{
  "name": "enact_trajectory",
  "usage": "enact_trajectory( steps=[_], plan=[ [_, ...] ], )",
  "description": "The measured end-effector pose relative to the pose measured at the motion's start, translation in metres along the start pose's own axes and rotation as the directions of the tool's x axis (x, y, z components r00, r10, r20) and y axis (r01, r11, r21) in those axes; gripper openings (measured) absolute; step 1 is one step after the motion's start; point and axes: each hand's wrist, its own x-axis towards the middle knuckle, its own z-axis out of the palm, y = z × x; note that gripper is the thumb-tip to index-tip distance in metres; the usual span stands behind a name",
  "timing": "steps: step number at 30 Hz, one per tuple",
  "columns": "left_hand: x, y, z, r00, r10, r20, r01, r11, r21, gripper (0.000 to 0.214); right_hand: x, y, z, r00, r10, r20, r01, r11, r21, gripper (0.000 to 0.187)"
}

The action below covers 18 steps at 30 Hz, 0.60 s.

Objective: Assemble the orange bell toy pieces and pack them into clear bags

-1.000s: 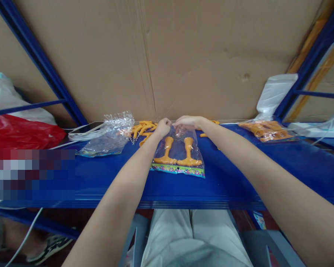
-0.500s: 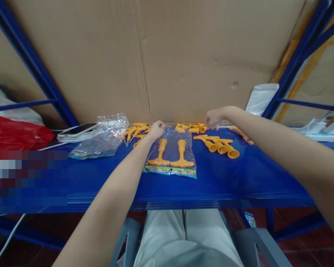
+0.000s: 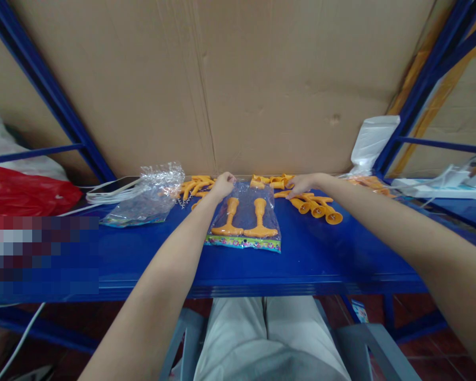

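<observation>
My left hand [image 3: 224, 185] is closed on the upper edge of a clear plastic bag [image 3: 244, 211]. Two orange T-handled corkscrews [image 3: 261, 219] lie side by side inside it, handles toward me. To the right of the bag, my right hand [image 3: 302, 183] is stretched over a row of orange corkscrews [image 3: 306, 205] with bell-shaped ends. Its fingers point down and left, at or just above the nearest handles; contact is hard to make out. Behind that row lies a group of short orange sleeves [image 3: 275, 182]. More orange handles with metal spirals [image 3: 196, 185] are left of my left hand.
A crumpled clear bag [image 3: 143, 203] and white cables [image 3: 111, 194] lie left on the blue table [image 3: 313, 259]. A red bag [image 3: 27, 190] is farther left. At right are a white plastic packet [image 3: 375, 140], bagged orange pieces [image 3: 371, 184] and a power strip [image 3: 440, 188]. Cardboard [image 3: 262, 95] stands behind.
My right hand has come down and slightly left, its curled fingers now extended over the corkscrew row. My left hand stays on the bag's upper edge.
</observation>
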Motion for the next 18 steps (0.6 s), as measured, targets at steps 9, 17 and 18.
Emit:
enact_trajectory(
  steps=[9, 17, 18],
  plan=[
    [-0.001, 0.006, -0.002, 0.998, -0.007, 0.057, 0.01, 0.998, -0.056, 0.021, 0.004, -0.006, 0.004, 0.991, 0.095, 0.09, -0.103, 0.991, 0.081, 0.024],
    [-0.001, 0.008, -0.002, 0.994, 0.052, 0.094, -0.055, 0.998, 0.027, 0.021, 0.014, -0.005, -0.004, 0.994, 0.068, 0.08, -0.07, 0.997, 0.02, 0.016],
    [-0.002, 0.009, -0.002, 0.995, 0.054, 0.088, -0.056, 0.998, 0.027, 0.021, 0.015, -0.004, -0.005, 0.996, 0.058, 0.074, -0.059, 0.998, 0.003, 0.016]
  ],
)
